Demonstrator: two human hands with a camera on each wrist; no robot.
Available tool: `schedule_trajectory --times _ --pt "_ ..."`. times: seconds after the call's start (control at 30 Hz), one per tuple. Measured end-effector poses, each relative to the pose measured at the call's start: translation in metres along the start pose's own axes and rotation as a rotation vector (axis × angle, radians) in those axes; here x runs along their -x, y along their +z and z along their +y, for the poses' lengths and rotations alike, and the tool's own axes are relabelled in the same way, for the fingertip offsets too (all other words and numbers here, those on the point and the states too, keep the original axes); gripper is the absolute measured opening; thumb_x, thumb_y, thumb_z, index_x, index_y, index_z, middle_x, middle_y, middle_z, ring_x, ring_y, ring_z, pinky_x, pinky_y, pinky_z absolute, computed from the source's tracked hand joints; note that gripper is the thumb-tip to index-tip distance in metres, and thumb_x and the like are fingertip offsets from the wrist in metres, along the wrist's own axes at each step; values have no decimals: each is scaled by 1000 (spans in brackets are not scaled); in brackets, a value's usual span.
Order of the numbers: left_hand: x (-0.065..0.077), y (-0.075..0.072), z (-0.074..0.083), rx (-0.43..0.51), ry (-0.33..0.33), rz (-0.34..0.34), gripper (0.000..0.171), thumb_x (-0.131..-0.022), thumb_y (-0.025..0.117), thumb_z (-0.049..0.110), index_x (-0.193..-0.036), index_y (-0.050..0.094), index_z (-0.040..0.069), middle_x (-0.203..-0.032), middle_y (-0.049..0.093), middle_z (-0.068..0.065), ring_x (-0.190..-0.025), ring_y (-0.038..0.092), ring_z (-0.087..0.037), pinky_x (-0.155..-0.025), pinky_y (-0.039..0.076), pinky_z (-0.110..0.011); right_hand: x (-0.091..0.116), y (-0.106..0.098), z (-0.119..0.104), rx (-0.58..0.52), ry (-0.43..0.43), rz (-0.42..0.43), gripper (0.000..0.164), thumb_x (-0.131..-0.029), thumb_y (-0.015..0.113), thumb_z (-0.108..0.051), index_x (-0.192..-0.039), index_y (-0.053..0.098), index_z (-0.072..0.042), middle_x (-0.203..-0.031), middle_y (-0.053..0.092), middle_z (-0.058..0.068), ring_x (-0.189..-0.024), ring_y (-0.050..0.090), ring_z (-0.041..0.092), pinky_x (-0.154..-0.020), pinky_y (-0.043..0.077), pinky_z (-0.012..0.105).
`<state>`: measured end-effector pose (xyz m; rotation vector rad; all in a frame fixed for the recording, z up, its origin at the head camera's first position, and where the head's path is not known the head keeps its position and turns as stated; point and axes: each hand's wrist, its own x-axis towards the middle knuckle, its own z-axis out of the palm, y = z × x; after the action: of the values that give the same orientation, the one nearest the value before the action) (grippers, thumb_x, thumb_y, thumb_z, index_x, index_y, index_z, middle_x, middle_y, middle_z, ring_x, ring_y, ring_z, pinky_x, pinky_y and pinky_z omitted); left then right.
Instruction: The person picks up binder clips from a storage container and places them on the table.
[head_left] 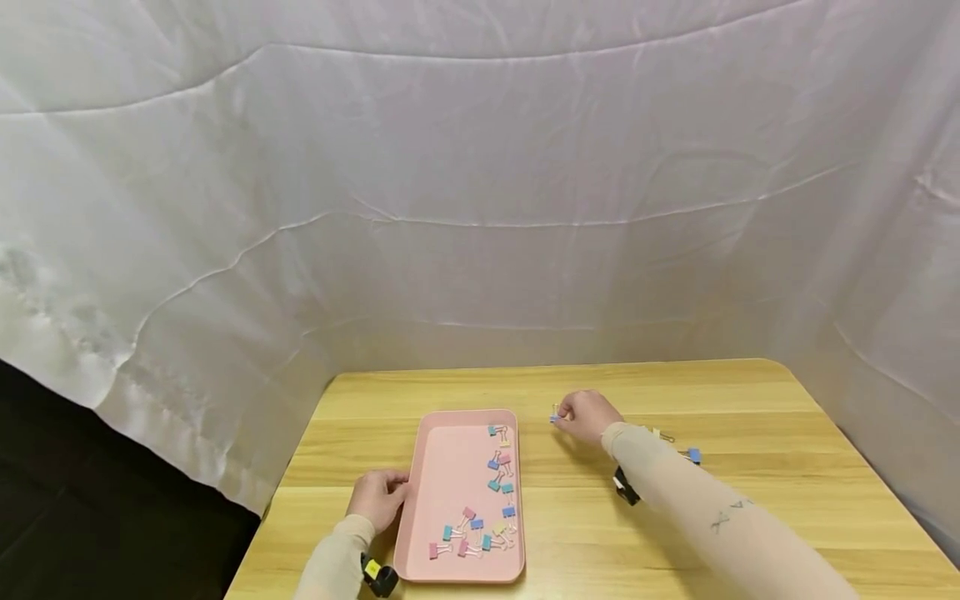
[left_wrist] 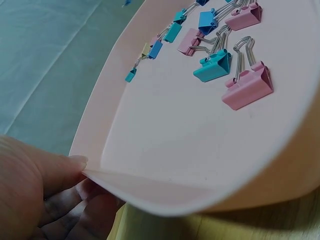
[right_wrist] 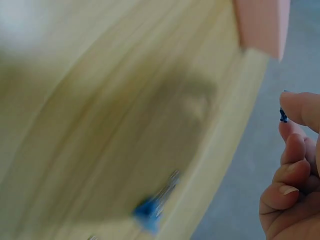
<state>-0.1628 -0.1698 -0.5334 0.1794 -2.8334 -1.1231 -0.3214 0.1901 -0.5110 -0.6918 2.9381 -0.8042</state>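
In the head view my right hand point(head_left: 590, 414) is to the right of the pink tray's far end, with a small blue binder clip point(head_left: 555, 417) at its fingertips. The right wrist view has the thumb and index finger pinching that clip point(right_wrist: 283, 115), mostly hidden, while the other fingers curl toward the palm. My left hand point(head_left: 377, 498) pinches the left rim of the pink tray point(head_left: 431, 492); the left wrist view puts its thumb on the rim and its fingers outside. Pink, teal, blue and yellow binder clips lie in the tray, among them a pink clip point(left_wrist: 248, 88).
On the wooden table point(head_left: 592, 533), another blue binder clip point(head_left: 694, 456) and a yellow binder clip point(head_left: 657, 432) lie near the right forearm, which partly covers that area. A pale curtain point(head_left: 525, 275) hangs behind the table and along its sides.
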Motion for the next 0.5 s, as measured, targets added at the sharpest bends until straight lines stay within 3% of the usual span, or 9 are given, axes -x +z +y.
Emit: schedule_trajectory --times 0.27,0.5 --pt "0 -2 3 -9 -12 5 16 -87 68 6 -100 73 -1 -84 70 -4 -73 61 -13 -65 53 -31 18 -5 36 14 -27 -16 18 -84 75 -22 -72 64 -14 -66 55 -8 -61 48 8 -63 45 30" --pt "-2 -1 1 8 -14 -5 15 -87 68 5 -100 73 -1 -84 70 -4 -72 61 -13 -64 53 -29 25 2 48 67 -77 -14 30 -85 74 -20 -63 54 -16 -59 46 -10 -56 41 8 -61 39 29"
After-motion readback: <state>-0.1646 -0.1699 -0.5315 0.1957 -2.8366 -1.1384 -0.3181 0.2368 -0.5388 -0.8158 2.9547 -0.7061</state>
